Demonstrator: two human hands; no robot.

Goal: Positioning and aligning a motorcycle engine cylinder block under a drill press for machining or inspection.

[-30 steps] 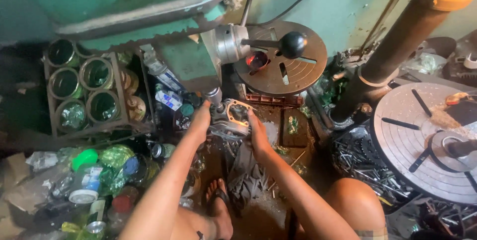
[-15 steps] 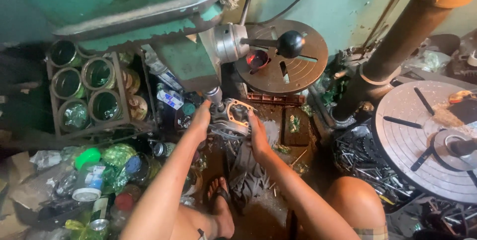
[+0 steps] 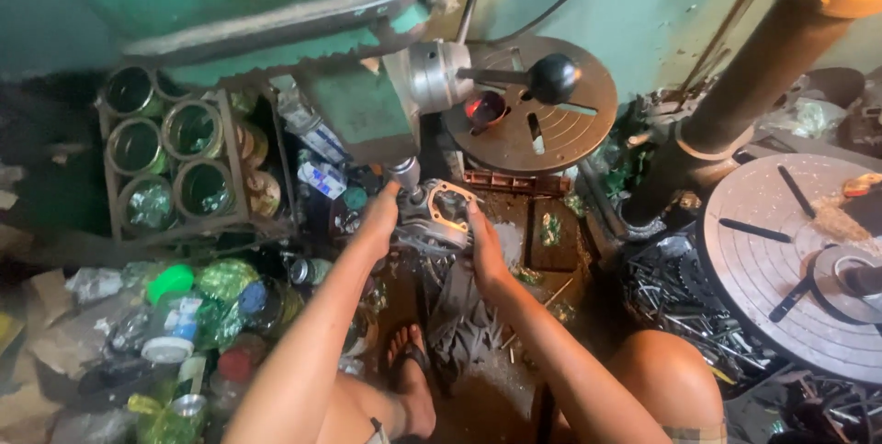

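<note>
Both hands steady a flat metal plate [image 3: 447, 208] under the green drill press [image 3: 367, 113]: left hand [image 3: 378, 217] grasping at nine o'clock, right hand [image 3: 484, 246] at four o'clock.

A cramped metalworking workshop.
A green drill press [image 3: 367, 85] with slotted round tables [image 3: 537, 122], scrap metal parts [image 3: 680, 315] heaped on the floor, and a crate of tins [image 3: 175, 159].

A green drill head [image 3: 358, 113] overhangs the frame's centre, leaving a narrow gap below. A crate of jars [image 3: 179, 164] blocks the left, a round slotted plate [image 3: 542, 127] the upper middle, metal scrap [image 3: 680, 306] the right. Bare floor [image 3: 487, 398] lies open at lower centre.
</note>
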